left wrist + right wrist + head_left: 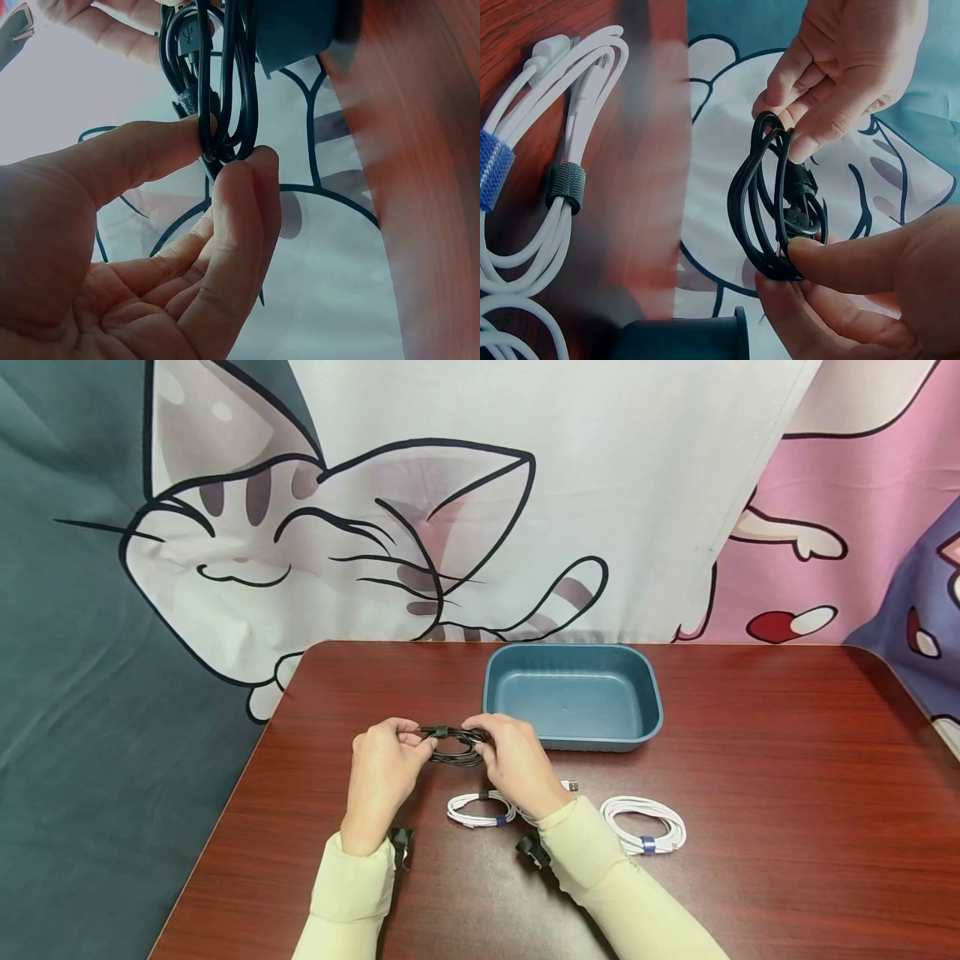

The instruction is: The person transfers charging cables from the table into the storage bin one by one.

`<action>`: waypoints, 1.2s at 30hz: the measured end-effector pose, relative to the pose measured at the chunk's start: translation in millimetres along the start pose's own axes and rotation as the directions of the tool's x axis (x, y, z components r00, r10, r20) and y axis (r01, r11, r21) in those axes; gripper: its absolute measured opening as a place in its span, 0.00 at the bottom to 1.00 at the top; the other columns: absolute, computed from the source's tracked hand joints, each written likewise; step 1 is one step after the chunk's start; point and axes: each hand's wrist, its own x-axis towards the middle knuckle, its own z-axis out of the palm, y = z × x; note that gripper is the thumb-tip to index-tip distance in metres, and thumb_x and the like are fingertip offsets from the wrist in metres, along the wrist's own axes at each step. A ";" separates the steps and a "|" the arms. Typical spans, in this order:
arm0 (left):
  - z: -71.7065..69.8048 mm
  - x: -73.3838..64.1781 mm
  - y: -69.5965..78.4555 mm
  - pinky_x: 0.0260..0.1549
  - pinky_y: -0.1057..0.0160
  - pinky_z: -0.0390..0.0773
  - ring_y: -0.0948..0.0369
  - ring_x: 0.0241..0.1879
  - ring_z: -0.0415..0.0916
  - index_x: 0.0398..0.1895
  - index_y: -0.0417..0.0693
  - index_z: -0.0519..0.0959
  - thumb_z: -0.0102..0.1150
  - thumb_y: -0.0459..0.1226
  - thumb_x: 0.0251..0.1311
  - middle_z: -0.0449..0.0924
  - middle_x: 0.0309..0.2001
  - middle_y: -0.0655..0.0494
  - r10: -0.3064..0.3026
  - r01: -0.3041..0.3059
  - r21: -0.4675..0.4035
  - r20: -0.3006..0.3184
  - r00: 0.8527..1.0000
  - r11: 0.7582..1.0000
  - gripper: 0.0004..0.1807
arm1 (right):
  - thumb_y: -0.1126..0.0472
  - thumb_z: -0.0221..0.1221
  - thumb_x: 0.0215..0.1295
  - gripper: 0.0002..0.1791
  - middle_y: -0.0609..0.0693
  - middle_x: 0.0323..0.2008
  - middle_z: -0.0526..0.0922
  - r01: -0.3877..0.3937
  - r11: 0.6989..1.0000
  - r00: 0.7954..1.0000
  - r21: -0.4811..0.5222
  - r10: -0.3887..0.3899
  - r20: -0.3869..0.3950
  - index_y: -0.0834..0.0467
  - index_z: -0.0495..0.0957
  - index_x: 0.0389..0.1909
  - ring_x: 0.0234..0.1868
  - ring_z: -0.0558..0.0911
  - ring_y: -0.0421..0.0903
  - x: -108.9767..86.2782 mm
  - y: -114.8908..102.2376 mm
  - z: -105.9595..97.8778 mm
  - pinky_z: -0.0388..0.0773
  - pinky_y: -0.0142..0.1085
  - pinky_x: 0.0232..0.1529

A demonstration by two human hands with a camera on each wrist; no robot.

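Observation:
Both hands hold a coiled black USB cable [457, 755] above the table, in front of a blue plastic bin [573, 743]. My left hand [386, 768] pinches the coil's left end between thumb and fingers. At the opposite end, my right hand [517, 762] pinches it the same way. In the left wrist view the cable's USB plug [193, 37] shows inside the loops. A black strap [801, 180] wraps part of the coil in the right wrist view.
Below the hands lies a white coiled cable [480, 810] with ties, partly behind the right forearm. Farther right is another white coil [652, 827] with a blue tie [648, 844]. The brown table [787, 793] meets a cat-print curtain [637, 485] at its back edge.

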 end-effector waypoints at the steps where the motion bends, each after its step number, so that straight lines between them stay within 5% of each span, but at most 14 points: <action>1: 0.2 0.0 0.6 0.38 0.52 0.80 0.58 0.30 0.85 0.38 0.38 0.86 0.73 0.37 0.51 0.86 0.25 0.57 0.002 -0.002 -0.001 0.000 1.000 1.000 0.13 | 0.75 0.64 0.61 0.15 0.52 0.43 0.86 0.000 1.000 1.000 -0.002 0.000 -0.004 0.60 0.84 0.48 0.42 0.84 0.47 -0.1 0.1 -0.6 0.80 0.43 0.45; 36: 15.9 3.2 18.9 0.35 0.55 0.80 0.60 0.29 0.84 0.40 0.38 0.87 0.74 0.38 0.53 0.86 0.26 0.57 0.092 -0.093 -0.030 -0.045 0.995 0.995 0.14 | 0.73 0.66 0.61 0.16 0.53 0.45 0.87 -0.058 0.998 0.994 0.004 0.058 -0.089 0.59 0.85 0.49 0.47 0.85 0.49 1.1 13.1 -19.1 0.80 0.45 0.48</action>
